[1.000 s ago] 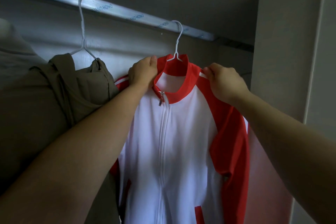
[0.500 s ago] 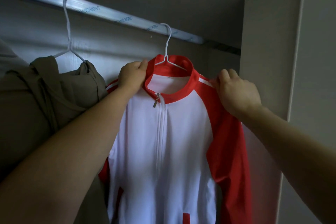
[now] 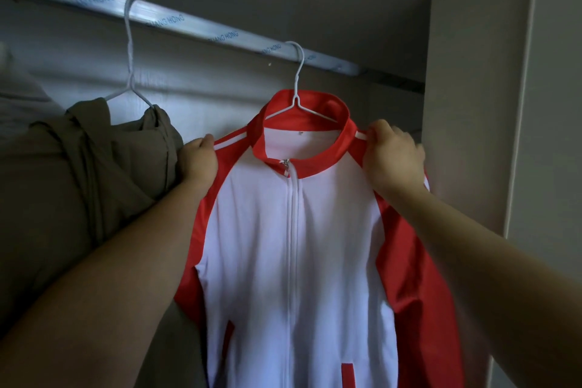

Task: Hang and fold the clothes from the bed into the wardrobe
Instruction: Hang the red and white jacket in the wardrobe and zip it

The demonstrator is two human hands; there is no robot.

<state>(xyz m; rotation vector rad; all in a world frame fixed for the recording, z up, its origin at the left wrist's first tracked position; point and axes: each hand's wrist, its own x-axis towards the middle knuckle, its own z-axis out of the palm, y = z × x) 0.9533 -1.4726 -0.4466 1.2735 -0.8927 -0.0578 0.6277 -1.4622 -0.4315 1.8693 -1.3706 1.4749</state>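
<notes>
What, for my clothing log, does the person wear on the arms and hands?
Nothing that shows. The left forearm and right forearm are bare to the frame's edge: no sleeve, watch or bracelet. The left hand and right hand have no gloves; no ring shows, though both are partly hidden.

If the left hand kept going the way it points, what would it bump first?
The left hand grips the jacket; beyond it, probably the wardrobe's back wall, though depth is unclear.
</notes>
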